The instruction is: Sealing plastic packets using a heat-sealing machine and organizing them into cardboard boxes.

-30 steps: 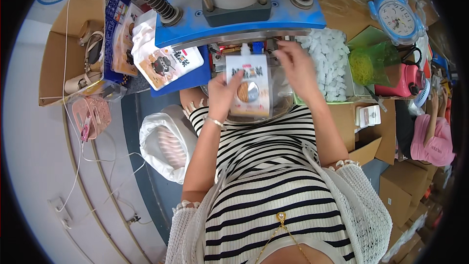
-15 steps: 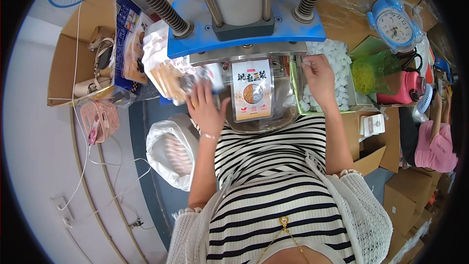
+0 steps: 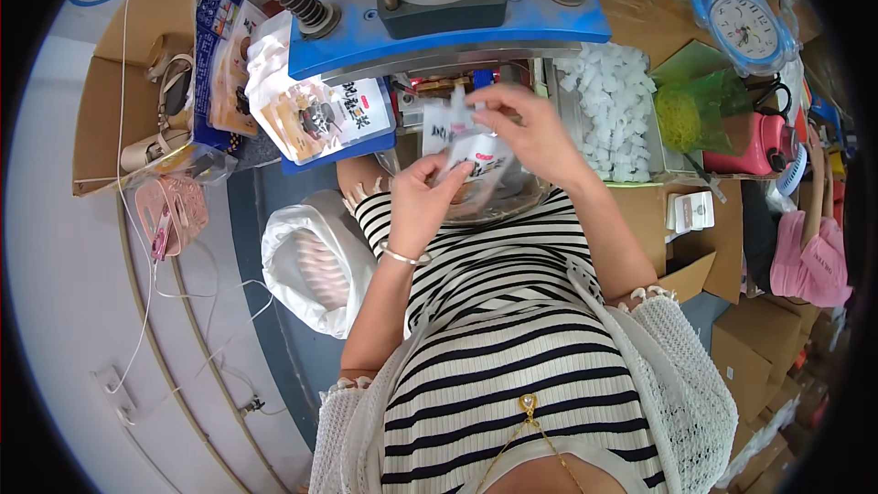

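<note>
My left hand (image 3: 425, 197) is closed on a white printed pouch (image 3: 480, 169), held tilted above my lap in front of the press, thumb on its face. At the pouch's top edge my right hand (image 3: 530, 133) is pinched around a small white plastic piece (image 3: 459, 99), whose exact form is hard to make out. To the left lies a stack of matching pouches (image 3: 311, 123) on a blue support (image 3: 340, 152). A tray of small white plastic pieces (image 3: 608, 114) stands right of my right hand.
Above my hands is a press with a blue plate (image 3: 448, 41). An open white sack (image 3: 315, 265) stands at lower left, beneath a cardboard box (image 3: 137, 82). At right are a blue alarm clock (image 3: 745, 27), a green container (image 3: 700, 105) and a pink appliance (image 3: 759, 142).
My left hand has come from the stack to the middle and now holds a pouch. My right hand has moved left from the tray to the pouch's top. The view has shifted slightly.
</note>
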{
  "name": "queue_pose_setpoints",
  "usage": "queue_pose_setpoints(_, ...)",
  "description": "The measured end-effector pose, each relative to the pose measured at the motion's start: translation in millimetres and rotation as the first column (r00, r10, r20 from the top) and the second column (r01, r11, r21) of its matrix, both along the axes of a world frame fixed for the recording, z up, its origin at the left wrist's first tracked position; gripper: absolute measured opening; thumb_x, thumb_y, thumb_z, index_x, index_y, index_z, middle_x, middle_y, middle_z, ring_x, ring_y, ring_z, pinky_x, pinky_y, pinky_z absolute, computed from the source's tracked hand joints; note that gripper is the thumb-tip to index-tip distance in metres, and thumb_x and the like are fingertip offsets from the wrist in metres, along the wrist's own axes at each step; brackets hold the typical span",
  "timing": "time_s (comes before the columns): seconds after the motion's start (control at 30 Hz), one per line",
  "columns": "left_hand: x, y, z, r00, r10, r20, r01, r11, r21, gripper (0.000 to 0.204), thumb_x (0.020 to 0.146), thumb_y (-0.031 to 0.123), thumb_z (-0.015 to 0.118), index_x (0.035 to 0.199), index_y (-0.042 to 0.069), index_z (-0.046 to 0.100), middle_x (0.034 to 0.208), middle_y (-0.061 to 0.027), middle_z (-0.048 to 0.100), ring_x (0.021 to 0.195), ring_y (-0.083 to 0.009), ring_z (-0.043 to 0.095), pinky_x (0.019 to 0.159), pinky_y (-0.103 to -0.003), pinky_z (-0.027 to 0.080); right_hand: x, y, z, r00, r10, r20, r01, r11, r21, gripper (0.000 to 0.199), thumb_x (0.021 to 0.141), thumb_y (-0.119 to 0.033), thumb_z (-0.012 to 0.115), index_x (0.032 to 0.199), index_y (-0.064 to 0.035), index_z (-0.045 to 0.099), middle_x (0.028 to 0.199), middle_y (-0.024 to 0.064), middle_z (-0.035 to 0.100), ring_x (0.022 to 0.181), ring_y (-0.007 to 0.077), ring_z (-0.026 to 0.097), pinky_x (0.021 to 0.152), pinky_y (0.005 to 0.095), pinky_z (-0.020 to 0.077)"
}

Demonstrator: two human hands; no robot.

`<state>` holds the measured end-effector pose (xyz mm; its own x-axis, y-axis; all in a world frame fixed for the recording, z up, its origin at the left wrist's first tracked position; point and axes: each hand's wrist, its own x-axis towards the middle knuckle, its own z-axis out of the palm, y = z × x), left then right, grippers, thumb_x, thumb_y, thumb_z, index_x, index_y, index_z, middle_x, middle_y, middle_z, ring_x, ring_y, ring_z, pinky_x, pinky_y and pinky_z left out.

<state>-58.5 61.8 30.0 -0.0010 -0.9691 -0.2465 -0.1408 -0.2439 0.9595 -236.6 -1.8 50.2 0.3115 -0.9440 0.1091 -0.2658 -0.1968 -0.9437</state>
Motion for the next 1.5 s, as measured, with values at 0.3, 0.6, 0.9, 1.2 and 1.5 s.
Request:
queue_pose_setpoints(0.3, -5.6, -5.2, -38.9, 0.990, 0.009, -0.140, -0.005, 1.000, 0.028, 0.017, 0.087, 0.016, 0.072, 0.084, -0.001, 0.069, 0.069, 0.0078, 0.057, 0.060, 0.0008, 0.041, 0.052, -0.017, 0.032, -3.7, 2.2, -32.7, 0.954, -0.280, 0.112, 0.278, 0.960, 0.028, 0.018, 0.094, -0.011, 0.058, 0.106, 0.0001, 0.064, 0.093, 0.0048, 0.064, 0.083, 0.0107, 0.057, 0.075, 0.0244, 0.0458)
queue_pose_setpoints(0.6, -9.9, -16.2, -53.9, 0.973, 0.063, -0.222, -0.074, 0.996, -0.043, 0.017, 0.087, 0.016, 0.071, 0.085, -0.001, 0.069, 0.074, 0.0038, 0.064, 0.062, 0.0002, 0.047, 0.053, -0.018, 0.037, -4.5, 3.9, -38.3, 0.943, -0.315, -0.109, 0.310, 0.949, -0.060, 0.020, 0.091, -0.014, 0.060, 0.109, -0.0048, 0.064, 0.094, 0.0106, 0.066, 0.083, 0.0225, 0.062, 0.072, 0.0319, 0.0489)
queue_pose_setpoints(0.9, 10.9, -60.7, -64.3, 0.989, 0.122, -0.084, -0.124, 0.992, -0.020, 0.025, 0.087, 0.024, 0.072, 0.091, 0.000, 0.070, 0.074, 0.0009, 0.067, 0.064, -0.0071, 0.058, 0.060, -0.021, 0.045, -58.3, -24.4, -44.0, 0.304, -0.585, -0.752, 0.184, 0.811, -0.556, 0.014, 0.088, -0.015, 0.060, 0.093, -0.0022, 0.060, 0.089, 0.0159, 0.065, 0.082, 0.0342, 0.064, 0.067, 0.0442, 0.0502)
queue_pose_setpoints(1.2, 62.7, -34.0, -26.7, -0.003, 0.736, 0.677, 0.375, 0.628, -0.682, 0.031, 0.083, 0.031, 0.071, 0.093, 0.002, 0.069, 0.084, -0.0111, 0.070, 0.074, -0.0320, 0.064, 0.071, -0.038, 0.052, -62.7, -22.2, -43.4, 0.646, -0.566, -0.513, 0.441, 0.825, -0.354, 0.010, 0.088, -0.007, 0.060, 0.097, -0.0047, 0.059, 0.087, 0.0108, 0.066, 0.077, 0.0266, 0.065, 0.067, 0.0351, 0.0529)
queue_pose_setpoints(1.5, 49.6, 2.3, 22.0, 0.801, 0.227, 0.554, -0.031, 0.940, -0.340, 0.018, 0.085, 0.019, 0.070, 0.092, 0.003, 0.069, 0.075, -0.0082, 0.066, 0.069, -0.0189, 0.062, 0.067, -0.030, 0.050, -15.3, 15.0, -16.1, 0.825, -0.404, 0.395, 0.321, 0.911, 0.260, 0.017, 0.089, -0.006, 0.064, 0.105, -0.0033, 0.060, 0.087, 0.0009, 0.062, 0.075, 0.0090, 0.058, 0.071, 0.0243, 0.0487)
